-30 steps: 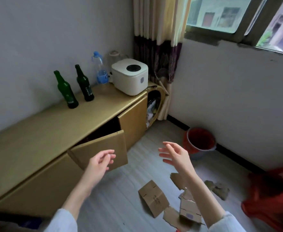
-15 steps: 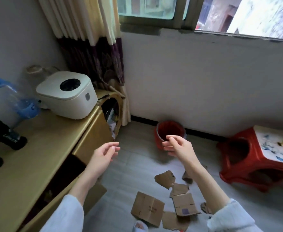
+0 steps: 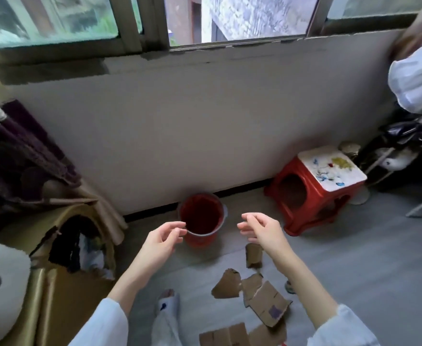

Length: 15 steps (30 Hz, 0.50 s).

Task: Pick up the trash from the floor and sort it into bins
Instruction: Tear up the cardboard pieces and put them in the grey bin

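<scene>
Plain pale wall (image 3: 205, 126) under a metal-framed window (image 3: 140, 23), daylight outside. Grey floor (image 3: 354, 258) with dark skirting. Red plastic stool (image 3: 314, 193) with a stained white top near the wall. Tan cabinet (image 3: 62, 295) at left; purple-and-cream curtain (image 3: 17, 156) above it.

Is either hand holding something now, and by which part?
Nothing is held. The left hand and right hand hang empty, fingers loosely curled, above the floor.

Torn brown cardboard pieces (image 3: 252, 293) scattered flat on grey floor, largest marked with a purple patch, one small piece (image 3: 253, 254) set apart nearer the wall, red bucket (image 3: 201, 218) stood upright against the wall base, open-topped, contents not discernible
</scene>
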{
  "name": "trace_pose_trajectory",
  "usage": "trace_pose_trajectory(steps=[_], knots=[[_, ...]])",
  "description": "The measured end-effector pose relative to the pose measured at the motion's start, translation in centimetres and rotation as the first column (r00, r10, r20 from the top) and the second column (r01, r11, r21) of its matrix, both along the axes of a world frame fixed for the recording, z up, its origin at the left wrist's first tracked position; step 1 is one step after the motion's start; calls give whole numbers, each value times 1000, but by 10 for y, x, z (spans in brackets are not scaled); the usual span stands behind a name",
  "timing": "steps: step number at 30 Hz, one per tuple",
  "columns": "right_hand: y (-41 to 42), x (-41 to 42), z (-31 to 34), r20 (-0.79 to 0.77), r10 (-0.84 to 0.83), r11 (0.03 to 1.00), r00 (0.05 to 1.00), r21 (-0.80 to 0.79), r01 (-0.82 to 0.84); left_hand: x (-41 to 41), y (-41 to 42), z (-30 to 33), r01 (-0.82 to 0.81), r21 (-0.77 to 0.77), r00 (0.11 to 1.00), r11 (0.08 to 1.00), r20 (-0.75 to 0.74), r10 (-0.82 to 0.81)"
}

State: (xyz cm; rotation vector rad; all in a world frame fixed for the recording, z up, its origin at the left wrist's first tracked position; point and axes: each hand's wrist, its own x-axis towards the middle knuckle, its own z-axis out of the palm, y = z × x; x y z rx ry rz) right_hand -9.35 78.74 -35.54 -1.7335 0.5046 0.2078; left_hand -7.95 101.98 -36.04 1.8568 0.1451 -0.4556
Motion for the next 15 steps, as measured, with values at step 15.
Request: trace_pose_trajectory(steps=[15], knots=[[32,110,-34,-102,-405,914,909,-12,406,202,29,-33,468,44,882,883,-77,-464]])
